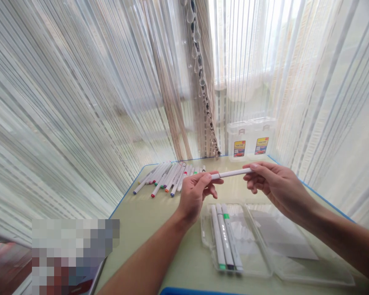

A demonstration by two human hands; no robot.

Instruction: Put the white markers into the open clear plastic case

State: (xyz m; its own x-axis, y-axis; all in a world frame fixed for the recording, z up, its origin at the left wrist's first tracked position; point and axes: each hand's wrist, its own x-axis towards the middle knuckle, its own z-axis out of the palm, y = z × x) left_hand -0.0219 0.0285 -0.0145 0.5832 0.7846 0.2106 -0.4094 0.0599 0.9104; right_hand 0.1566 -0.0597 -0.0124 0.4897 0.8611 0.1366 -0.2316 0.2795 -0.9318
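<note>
A white marker pen (233,173) is held nearly level above the table, one end in each hand. My left hand (195,192) pinches its left end, where a thin dark ring shows on the barrel. The right end sits between the thumb and fingers of my right hand (272,180). Below them lies an opened clear plastic case (249,262), with 3 white markers (224,237) side by side in its left half; green and dark ends show on them. Left of my left hand, several white markers (162,176) with coloured ends are spread in a loose pile.
Two clear plastic cases (251,139) with yellow labels stand upright at the table's far edge. The pale green table (135,229) has a blue rim. String curtains (110,82) hang close behind and beside it. A blurred-out patch covers the lower left.
</note>
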